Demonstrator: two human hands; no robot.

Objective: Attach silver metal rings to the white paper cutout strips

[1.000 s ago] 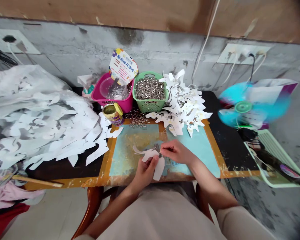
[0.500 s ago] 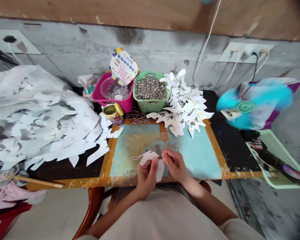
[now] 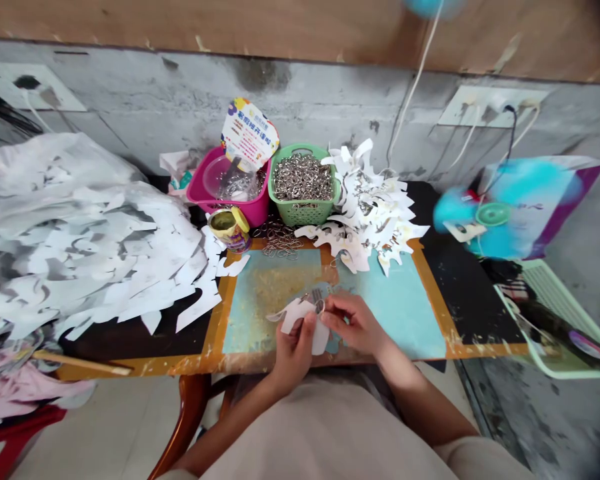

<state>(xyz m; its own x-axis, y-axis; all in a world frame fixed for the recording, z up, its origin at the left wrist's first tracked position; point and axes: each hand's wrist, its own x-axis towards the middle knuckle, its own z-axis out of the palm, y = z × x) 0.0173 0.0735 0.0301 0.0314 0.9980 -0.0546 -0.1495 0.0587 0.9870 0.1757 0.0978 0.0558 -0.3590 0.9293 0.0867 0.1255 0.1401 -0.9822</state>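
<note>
Both hands work close together over the teal mat at the near edge of the surface. The left hand is closed on a white paper cutout, thumb on top. The right hand pinches a small metal ring at the cutout's upper edge, touching the paper. Behind them stands a green basket full of metal rings, with a pink basket just beside it. Heaps of white cutouts lie to the left and to the right.

Two hands, one held cutout, two baskets, one tin, one fan
</note>
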